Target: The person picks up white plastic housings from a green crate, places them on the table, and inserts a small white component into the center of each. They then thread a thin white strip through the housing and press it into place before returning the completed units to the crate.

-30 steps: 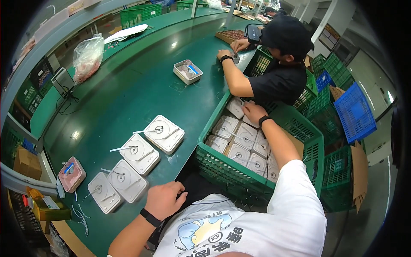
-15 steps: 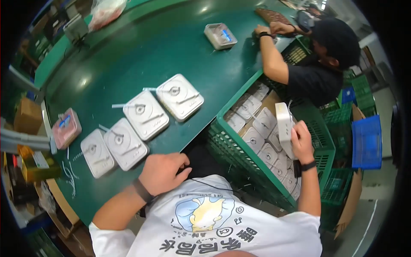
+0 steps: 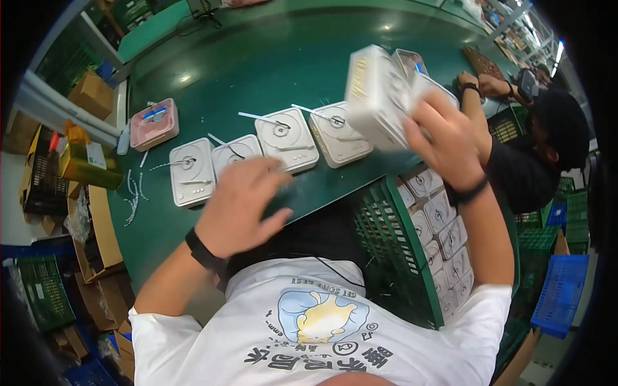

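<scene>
My right hand (image 3: 444, 138) grips a white record-player-shaped unit (image 3: 374, 96) by its right side, up over the table at the right end of a row. The held unit is tilted and smeared by motion. Several like units stand in that row, each with a round disc and a small arm on top; among them are a left-end unit (image 3: 192, 180) and a taller-looking unit (image 3: 288, 143). White strips or thin wires stick out from them. My left hand (image 3: 241, 206) hovers before the row with fingers apart, holding nothing, and partly covers the second unit (image 3: 233, 153).
By my right side stands a green crate (image 3: 386, 235) filled with more white units. A pink tray (image 3: 158, 132) with blue-marked contents sits at the table's left, near loose white wires (image 3: 134, 199). Beyond the held unit is another small tray (image 3: 407, 59). A co-worker (image 3: 547, 141) works at the right.
My right hand has carried the white unit from above the crate up and left over the table. My left hand has risen toward the row, its fingers spreading. The view has turned.
</scene>
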Tool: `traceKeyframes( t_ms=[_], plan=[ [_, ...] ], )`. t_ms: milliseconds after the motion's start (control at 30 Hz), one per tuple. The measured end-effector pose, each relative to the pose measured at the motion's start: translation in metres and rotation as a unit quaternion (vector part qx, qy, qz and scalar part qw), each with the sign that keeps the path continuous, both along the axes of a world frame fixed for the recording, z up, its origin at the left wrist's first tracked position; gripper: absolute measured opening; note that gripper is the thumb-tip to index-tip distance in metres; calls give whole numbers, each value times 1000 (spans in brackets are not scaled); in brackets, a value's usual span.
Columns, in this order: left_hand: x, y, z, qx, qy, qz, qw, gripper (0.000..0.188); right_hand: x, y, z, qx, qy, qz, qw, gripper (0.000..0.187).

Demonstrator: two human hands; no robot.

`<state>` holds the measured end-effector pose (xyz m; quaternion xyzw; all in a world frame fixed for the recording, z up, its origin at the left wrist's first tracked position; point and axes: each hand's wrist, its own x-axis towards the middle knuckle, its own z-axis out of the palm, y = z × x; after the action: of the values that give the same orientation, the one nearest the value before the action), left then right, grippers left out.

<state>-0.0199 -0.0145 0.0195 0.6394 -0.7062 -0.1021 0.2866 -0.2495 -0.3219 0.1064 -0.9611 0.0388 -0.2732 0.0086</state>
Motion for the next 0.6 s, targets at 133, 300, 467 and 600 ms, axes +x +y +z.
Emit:
traceKeyframes(
  t_ms=[133,300,467,600],
  plan=[
    [28,33,-6,26,-186,235,954,78,101,-52,-45,1,-6,55,998,16],
    [32,59,-16,97,-186,311,927,89,199,-25,-69,-58,-4,128,990,19],
    [22,61,-23,93,-166,329,925,87,274,24,-95,-87,-28,209,974,19],
    [15,67,-19,111,-166,340,919,87,294,52,-112,-58,9,265,962,21]
  ],
)
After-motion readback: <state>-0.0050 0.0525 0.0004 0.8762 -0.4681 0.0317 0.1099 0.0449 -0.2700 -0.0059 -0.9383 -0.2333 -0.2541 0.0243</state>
